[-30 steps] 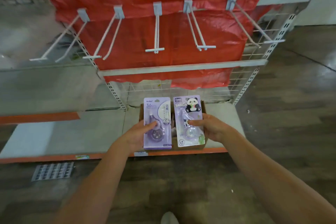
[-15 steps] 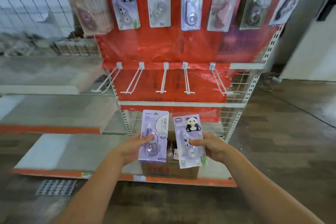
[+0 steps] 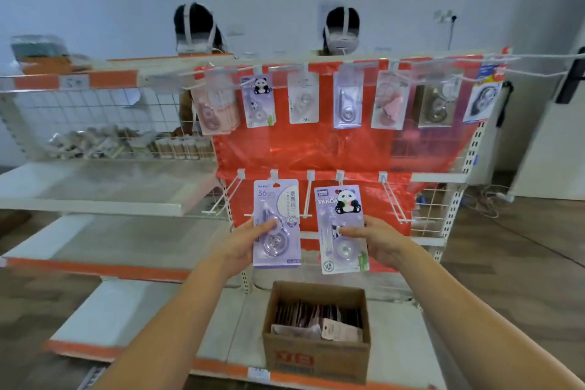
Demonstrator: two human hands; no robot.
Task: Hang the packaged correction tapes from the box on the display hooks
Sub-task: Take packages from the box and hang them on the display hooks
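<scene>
Two shelving bays fill the far side of the scene: a white and orange shelf unit on the left, and on the right a rack backed by a red sheet. Behind the rack, two people's heads with head straps show above the top rail, against a pale wall. Along the top rail hangs a row of packaged correction tapes, seven hooks wide. Lower down runs a second row of white display hooks, bare where they can be seen.

On the near bottom shelf sits an open cardboard box, with more flat packages standing and lying inside it.

Both forearms reach up from the near edge. The left hand grips a lilac package marked 36 by its left edge, thumb across the front. The right hand pinches a panda package by its right edge, thumb on the front. Both packages are held upright, side by side but apart, above the box and in front of the lower hook row. Their top edges reach the level of the hook brackets; whether either hang hole is on a hook cannot be told.
</scene>
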